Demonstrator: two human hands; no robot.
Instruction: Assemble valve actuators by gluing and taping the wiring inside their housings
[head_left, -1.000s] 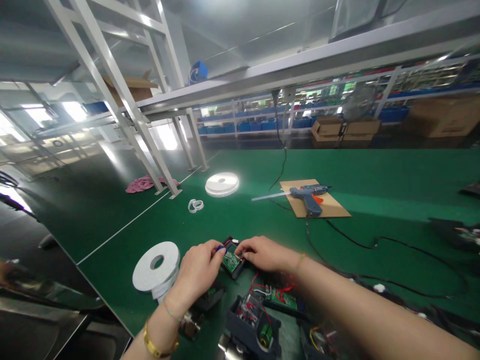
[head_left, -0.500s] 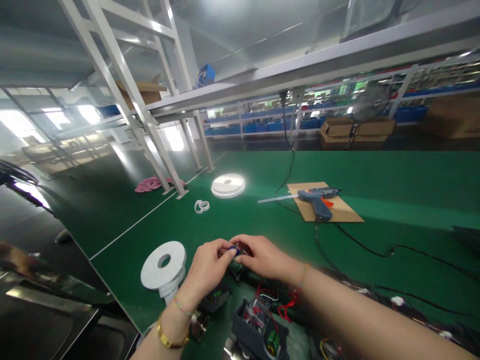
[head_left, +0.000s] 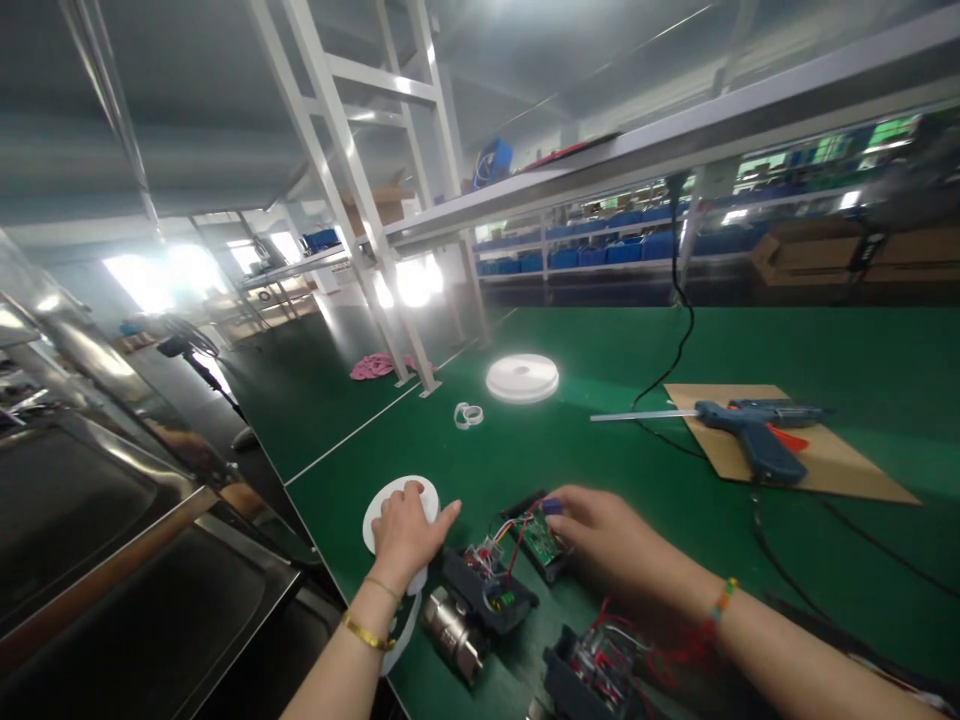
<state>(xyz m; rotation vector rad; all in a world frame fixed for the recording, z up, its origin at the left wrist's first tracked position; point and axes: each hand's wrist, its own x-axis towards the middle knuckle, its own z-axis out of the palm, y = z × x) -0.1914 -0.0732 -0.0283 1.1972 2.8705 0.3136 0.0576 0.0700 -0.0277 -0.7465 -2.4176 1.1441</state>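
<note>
My left hand point(head_left: 409, 530) lies on a white tape roll point(head_left: 373, 512), its thumb spread away from the fingers. Between thumb and forefinger, my right hand point(head_left: 604, 525) pinches a small blue part point(head_left: 552, 506) at the edge of a green circuit board point(head_left: 541, 540) in a dark housing. Coloured wires run from that board to a second dark housing point(head_left: 491, 592), which is joined to a metal valve body point(head_left: 453, 632). Nearer to me is another dark housing point(head_left: 589, 670) with red wires, partly cut off by the frame.
A glue gun point(head_left: 757, 440) lies on a cardboard sheet point(head_left: 862, 475), its cord trailing right. Farther back are a thick white roll point(head_left: 523, 378), small tape rings point(head_left: 469, 415) and a pink cloth point(head_left: 379, 366). White shelf posts point(head_left: 382, 270) stand on the green table point(head_left: 585, 345).
My left hand has left the board and moved left onto the white tape roll. My right hand still holds the blue part. The view has turned left, and the board and housings show more fully.
</note>
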